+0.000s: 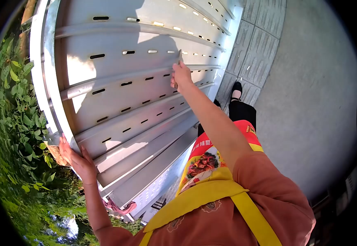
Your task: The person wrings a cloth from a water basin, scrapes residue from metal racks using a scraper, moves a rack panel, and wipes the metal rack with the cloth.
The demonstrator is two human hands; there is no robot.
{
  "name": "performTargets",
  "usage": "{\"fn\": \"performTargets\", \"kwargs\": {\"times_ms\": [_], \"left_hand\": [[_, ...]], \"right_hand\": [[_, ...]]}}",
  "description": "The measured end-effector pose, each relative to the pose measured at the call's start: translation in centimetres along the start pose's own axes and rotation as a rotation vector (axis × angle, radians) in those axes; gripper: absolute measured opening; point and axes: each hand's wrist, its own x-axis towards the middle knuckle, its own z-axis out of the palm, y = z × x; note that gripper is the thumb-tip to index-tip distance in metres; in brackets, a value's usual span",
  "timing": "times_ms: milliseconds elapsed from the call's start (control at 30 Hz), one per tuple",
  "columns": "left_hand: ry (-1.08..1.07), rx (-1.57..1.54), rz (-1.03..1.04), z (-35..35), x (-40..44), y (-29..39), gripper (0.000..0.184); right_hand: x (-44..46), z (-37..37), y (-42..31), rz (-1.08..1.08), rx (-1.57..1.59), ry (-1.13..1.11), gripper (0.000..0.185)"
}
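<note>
A large slotted metal panel (117,88) with raised ribs stretches in front of me. My left hand (80,162) is at its lower left corner, with fingers and thumb on either side of the white frame edge (57,98). Closer to the panel's middle, my right hand (181,77) is closed around a thin, narrow tool (180,55) whose tip points away from me over the slots. Its exact kind is too small to make out, and most of its handle is hidden by my fingers.
Leafy plants (22,119) grow close along the left side. Grey paving slabs (250,53) and a smooth concrete floor (305,90) lie to the right. A pink cloth (121,208) hangs near the panel's lower end. My black shoe (236,91) stands on the slabs.
</note>
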Motion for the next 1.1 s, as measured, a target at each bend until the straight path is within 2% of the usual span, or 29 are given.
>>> {"fn": "performTargets", "kwargs": {"times_ms": [100, 133, 233, 267, 333, 400, 500, 533, 633, 733, 833, 933, 1067, 1100], "left_hand": [[-0.008, -0.018, -0.037, 0.1, 0.1, 0.1, 0.059], [-0.01, -0.024, -0.035, 0.1, -0.1, 0.1, 0.06], [-0.001, -0.03, -0.029, 0.2, 0.1, 0.2, 0.061], [0.002, -0.028, -0.024, 0.1, 0.2, 0.2, 0.061], [0.011, -0.036, -0.029, 0.1, 0.4, 0.0, 0.062], [-0.005, -0.028, -0.065, 0.1, 0.3, 0.4, 0.063], [0.013, -0.037, -0.016, 0.1, 0.2, 0.3, 0.064], [-0.006, -0.022, -0.03, 0.2, 0.0, -0.1, 0.064], [0.009, -0.042, -0.031, 0.1, 0.2, 0.2, 0.062], [0.009, -0.038, -0.029, 0.1, 0.1, -0.1, 0.061], [0.005, -0.026, -0.001, 0.0, 0.2, -0.1, 0.059], [0.009, -0.028, -0.015, -0.1, 0.5, 0.0, 0.06], [0.012, -0.042, 0.01, -0.3, 0.4, 0.2, 0.061], [0.013, -0.047, 0.006, -0.3, 0.4, 0.2, 0.061]], "right_hand": [[-0.2, -1.4, 0.8, 0.044, -0.034, -0.003, 0.044], [2.4, -3.3, 0.1, 0.062, -0.062, -0.009, 0.04], [3.7, -2.0, 1.0, 0.002, 0.009, 0.081, 0.041], [1.9, -1.2, 1.4, 0.014, 0.064, 0.073, 0.045], [-0.9, -0.7, 1.6, -0.029, -0.061, -0.017, 0.041], [0.2, -2.0, 1.2, -0.076, -0.106, -0.064, 0.042], [6.4, -5.0, -1.7, 0.022, 0.455, 0.197, 0.048], [6.2, -5.3, -1.1, -0.011, 0.36, 0.128, 0.052], [-3.3, -1.3, 0.3, -0.067, 0.072, -0.086, 0.056], [-4.6, 1.1, 2.4, -0.185, -0.264, -0.138, 0.061], [-4.0, 0.7, 1.6, -0.245, -0.354, -0.097, 0.061], [-5.1, 1.1, 2.4, -0.231, -0.45, -0.147, 0.061], [-3.6, 2.1, 2.0, -0.264, -0.361, -0.028, 0.061], [-4.7, 2.5, 2.1, -0.254, -0.334, -0.073, 0.061]]}}
